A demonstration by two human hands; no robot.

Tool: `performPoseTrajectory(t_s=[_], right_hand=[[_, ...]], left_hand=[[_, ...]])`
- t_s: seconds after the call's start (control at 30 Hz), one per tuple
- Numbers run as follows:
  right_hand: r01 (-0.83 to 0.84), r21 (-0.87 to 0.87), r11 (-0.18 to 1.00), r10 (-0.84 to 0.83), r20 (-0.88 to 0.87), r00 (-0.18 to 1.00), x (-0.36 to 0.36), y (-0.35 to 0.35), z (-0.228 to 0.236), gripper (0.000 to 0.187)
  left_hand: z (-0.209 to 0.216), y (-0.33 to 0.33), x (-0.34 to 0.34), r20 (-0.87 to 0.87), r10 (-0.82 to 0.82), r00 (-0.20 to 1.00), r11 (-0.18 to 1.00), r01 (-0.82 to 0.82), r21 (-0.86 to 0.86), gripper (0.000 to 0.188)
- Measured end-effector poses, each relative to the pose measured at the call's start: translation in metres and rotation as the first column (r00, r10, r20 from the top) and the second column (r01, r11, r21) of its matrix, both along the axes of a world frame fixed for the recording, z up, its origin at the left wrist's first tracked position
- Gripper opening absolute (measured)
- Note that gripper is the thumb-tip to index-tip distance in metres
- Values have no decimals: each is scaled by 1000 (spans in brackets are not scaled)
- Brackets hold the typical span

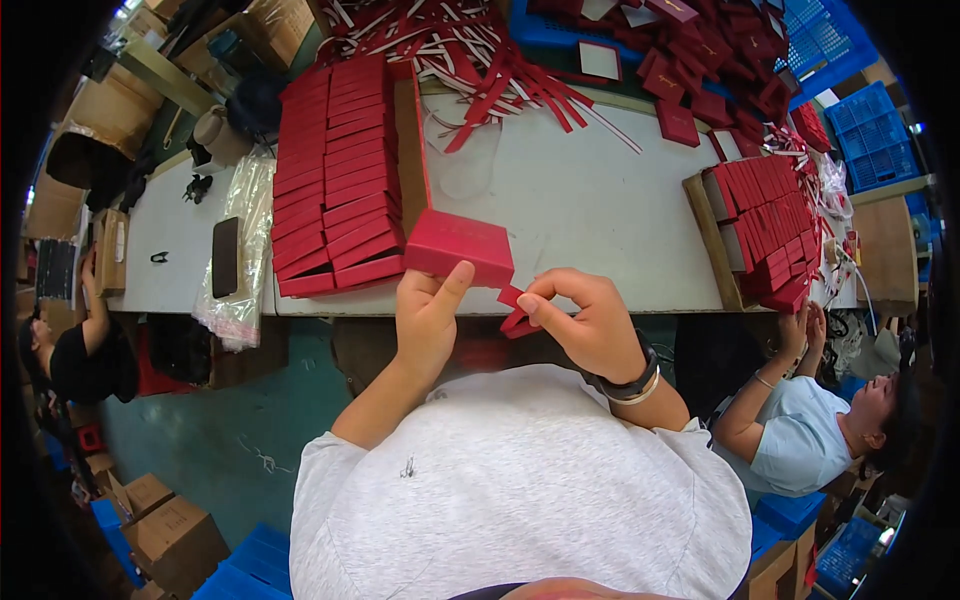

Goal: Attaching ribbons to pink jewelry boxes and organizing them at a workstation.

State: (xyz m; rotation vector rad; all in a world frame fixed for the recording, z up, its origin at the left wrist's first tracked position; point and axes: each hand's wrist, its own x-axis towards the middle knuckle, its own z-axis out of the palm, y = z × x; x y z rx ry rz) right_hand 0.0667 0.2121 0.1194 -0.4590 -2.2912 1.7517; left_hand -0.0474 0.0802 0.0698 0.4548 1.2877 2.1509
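Note:
My left hand [426,312] grips a small red box [458,245], tilted above the table's near edge, with the thumb against its near side. Beside the box's right corner, my right hand [592,325] is closed in a pinch on a narrow red strip [518,324]. The strip's upper end meets the box corner, and a folded part hangs below the fingers. Whether the strip is fixed to the box I cannot tell. Just left of my left hand, rows of red boxes [335,175] fill an open carton [412,150].
Loose red and white strips [490,75] lie across the back of the white table [600,190]. At the back right are piled red boxes [690,60]. Another carton of red boxes [765,215] stands right, near a co-worker [800,430]. A dark phone [226,256] rests left on clear plastic.

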Motion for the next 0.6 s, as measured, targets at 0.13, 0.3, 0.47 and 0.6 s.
performPoseTrajectory(t_s=[0.13, 0.3, 0.47, 0.6], right_hand=[[43, 181, 982, -25, -99, 995, -2, -1, -1, 16], [-11, 322, 947, 5, 19, 1000, -2, -1, 7, 12], [-3, 319, 948, -5, 22, 1000, -1, -3, 6, 12], [18, 368, 930, -14, -12, 1000, 0, -5, 3, 12]], left_hand=[[-2, 0, 9, -1, -49, 999, 999, 49, 14, 24], [0, -7, 6, -276, -120, 954, 988, 87, -129, 30], [0, -10, 8, -343, -98, 934, 987, 46, -157, 30], [1, -12, 9, -342, -117, 932, 984, 63, -166, 30]])
